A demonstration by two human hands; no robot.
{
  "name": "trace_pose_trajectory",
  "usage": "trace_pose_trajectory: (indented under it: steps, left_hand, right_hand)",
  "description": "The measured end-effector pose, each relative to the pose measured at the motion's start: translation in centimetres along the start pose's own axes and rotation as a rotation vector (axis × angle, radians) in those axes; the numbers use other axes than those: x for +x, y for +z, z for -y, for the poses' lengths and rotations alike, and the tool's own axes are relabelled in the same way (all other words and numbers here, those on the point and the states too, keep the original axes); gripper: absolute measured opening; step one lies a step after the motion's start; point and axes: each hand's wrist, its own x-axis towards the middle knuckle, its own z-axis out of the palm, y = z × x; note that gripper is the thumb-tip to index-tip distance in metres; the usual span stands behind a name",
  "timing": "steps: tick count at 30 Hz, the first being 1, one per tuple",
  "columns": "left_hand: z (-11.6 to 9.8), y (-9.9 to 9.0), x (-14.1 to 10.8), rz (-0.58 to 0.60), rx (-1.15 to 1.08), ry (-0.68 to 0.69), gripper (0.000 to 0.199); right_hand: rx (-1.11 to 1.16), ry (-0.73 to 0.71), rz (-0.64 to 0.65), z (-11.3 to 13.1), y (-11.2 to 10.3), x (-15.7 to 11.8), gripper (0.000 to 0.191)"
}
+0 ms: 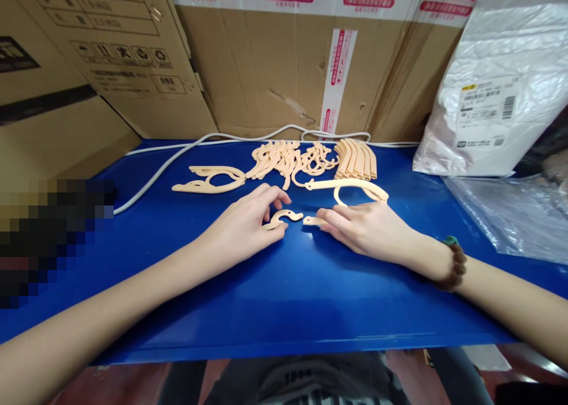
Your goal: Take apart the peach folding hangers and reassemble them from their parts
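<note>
Between the thumb and fingers of my left hand (260, 218) is a curved beige hook (290, 215), its end pointing right. My right hand (359, 224) is closed on a beige hanger arm (312, 221); only its holed tip shows, the remainder lying under my fingers. A small gap separates hook and arm tip. Just beyond my right hand lies a beige folding hanger (350, 184). Another folding hanger (213, 179) rests past my left hand. Behind them are a pile of flat beige pieces (277, 159), loose hooks (318, 158) and a row of curved hanger arms (356, 159).
Cardboard boxes (275, 67) stand along the back and left of the blue table (266, 310). A white cable (164, 168) runs along the rear. At right are a white plastic parcel bag (483, 97) and a clear plastic bag (510, 215).
</note>
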Motion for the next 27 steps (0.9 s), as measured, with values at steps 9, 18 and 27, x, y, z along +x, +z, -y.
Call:
trace_pose_trajectory:
  steps: [9, 18, 27]
  left_hand:
    - [0.5, 0.6, 0.3, 0.01, 0.015, 0.066, 0.027]
    - [0.6, 0.0, 0.4, 0.09, -0.36, -0.031, 0.026]
    - [-0.8, 0.3, -0.2, -0.013, -0.478, 0.111, 0.02]
  right_hand:
    - [0.076, -0.005, -0.022, 0.1, -0.3, 0.0, 0.04]
    - [0.042, 0.027, -0.039, -0.1, -0.3, -0.1, 0.036]
    - [0.057, 0.005, 0.008, 0.0, -0.2, 0.0, 0.041]
